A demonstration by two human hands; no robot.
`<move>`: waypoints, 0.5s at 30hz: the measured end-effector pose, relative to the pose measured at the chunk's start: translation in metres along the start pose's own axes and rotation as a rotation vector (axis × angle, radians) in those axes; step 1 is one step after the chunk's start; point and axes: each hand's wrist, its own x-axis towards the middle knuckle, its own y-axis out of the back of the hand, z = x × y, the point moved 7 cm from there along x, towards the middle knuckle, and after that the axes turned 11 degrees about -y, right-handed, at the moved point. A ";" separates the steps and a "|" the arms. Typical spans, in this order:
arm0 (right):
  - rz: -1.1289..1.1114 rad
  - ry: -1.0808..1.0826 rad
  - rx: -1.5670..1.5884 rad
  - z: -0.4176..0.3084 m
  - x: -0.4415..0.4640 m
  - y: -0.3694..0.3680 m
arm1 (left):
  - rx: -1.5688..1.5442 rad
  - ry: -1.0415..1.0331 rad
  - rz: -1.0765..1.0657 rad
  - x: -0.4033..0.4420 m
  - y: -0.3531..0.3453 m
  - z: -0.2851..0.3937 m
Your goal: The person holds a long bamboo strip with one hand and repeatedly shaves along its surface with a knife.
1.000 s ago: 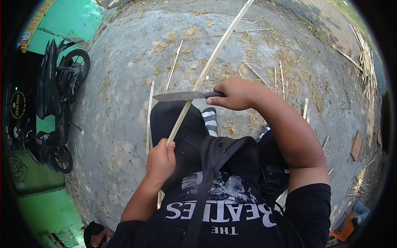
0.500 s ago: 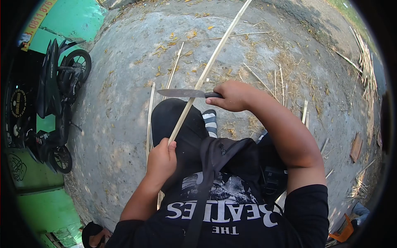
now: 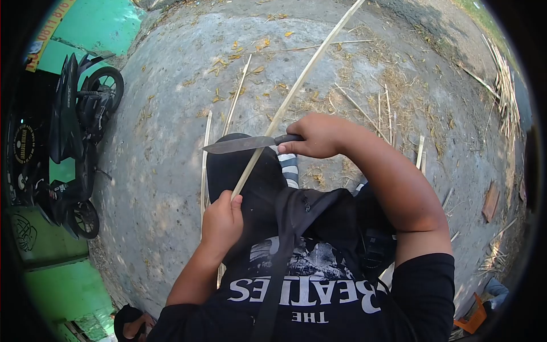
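A long pale strip that looks like split bamboo (image 3: 300, 81) slants from my lap up past the top of the head view. My left hand (image 3: 223, 217) is closed around its near end, beside my left thigh. With my right hand (image 3: 311, 137) I grip the dark handle of a knife (image 3: 239, 145). Its broad grey blade lies across the strip above my left knee, tip pointing left. The blade touches or nearly touches the strip; I cannot tell which.
Loose strips (image 3: 237, 94) and yellow leaves lie on the concrete ground (image 3: 165, 171). A bundle of thin sticks (image 3: 503, 85) is at far right. On the left stands a black motorcycle (image 3: 74, 131) by a green wall. An orange object (image 3: 472, 317) sits at lower right.
The knife and my right hand have moved along the strip toward me, and the blade has tilted, its tip lower. The strip's far end has shifted right. My left hand stays about where it was.
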 end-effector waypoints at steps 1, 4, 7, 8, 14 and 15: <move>0.002 0.006 0.001 0.008 0.003 0.005 | 0.001 0.002 0.008 -0.001 0.001 0.000; 0.073 -0.120 0.068 0.028 0.004 0.017 | -0.032 0.037 -0.005 -0.001 0.002 -0.003; 0.066 -0.068 -0.005 0.010 -0.002 0.003 | -0.042 0.048 -0.012 -0.001 0.001 -0.005; 0.054 -0.041 -0.024 0.004 -0.004 0.001 | -0.046 0.046 -0.007 0.000 0.001 -0.005; 0.069 -0.068 0.045 0.027 0.009 0.010 | -0.020 0.026 0.010 -0.001 0.000 -0.006; 0.124 -0.027 0.050 0.017 0.009 0.006 | -0.025 0.039 -0.005 -0.002 0.000 -0.008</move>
